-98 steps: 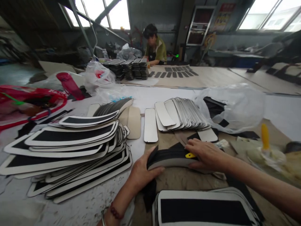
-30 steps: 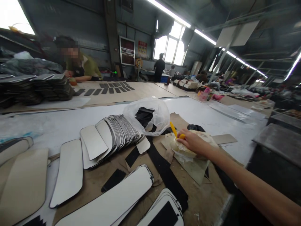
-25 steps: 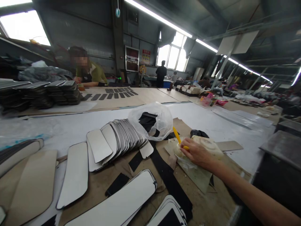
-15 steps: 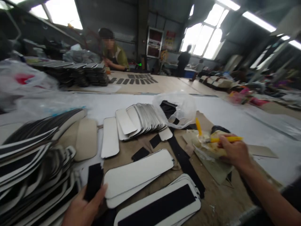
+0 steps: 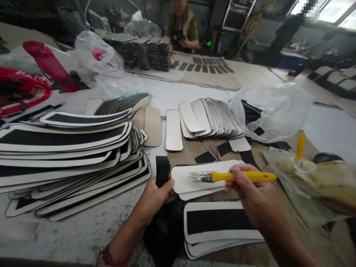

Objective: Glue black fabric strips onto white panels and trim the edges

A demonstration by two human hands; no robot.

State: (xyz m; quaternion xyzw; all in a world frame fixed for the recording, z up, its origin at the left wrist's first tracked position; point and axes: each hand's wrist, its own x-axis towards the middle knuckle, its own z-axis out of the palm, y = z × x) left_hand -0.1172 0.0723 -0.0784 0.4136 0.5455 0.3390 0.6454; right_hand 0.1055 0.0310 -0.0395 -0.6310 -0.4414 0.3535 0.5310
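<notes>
My right hand (image 5: pixel 250 189) grips a yellow-handled paintbrush (image 5: pixel 244 177). Its pale bristles are over a white rounded panel (image 5: pixel 204 171), touching or just above it. Between the thumb and fingers of my left hand (image 5: pixel 155 196) are black strips (image 5: pixel 162 170), with the thumb at the panel's left end. A second white panel lies partly under the first. Closer to me rests a small stack of white panels topped by one with a black strip (image 5: pixel 219 221) on it.
Tall piles of black-and-white panels (image 5: pixel 63 139) fill the left. Behind the work stand a row of white panels (image 5: pixel 219 118) and a plastic bag (image 5: pixel 280 107). A glue-smeared container (image 5: pixel 319 174) with another yellow handle (image 5: pixel 300 145) sits right. A person (image 5: pixel 183 29) works across the table.
My right hand has brought the brush left from the glue container to over the white panel. My left hand still holds the black strips. The view has turned left and downward.
</notes>
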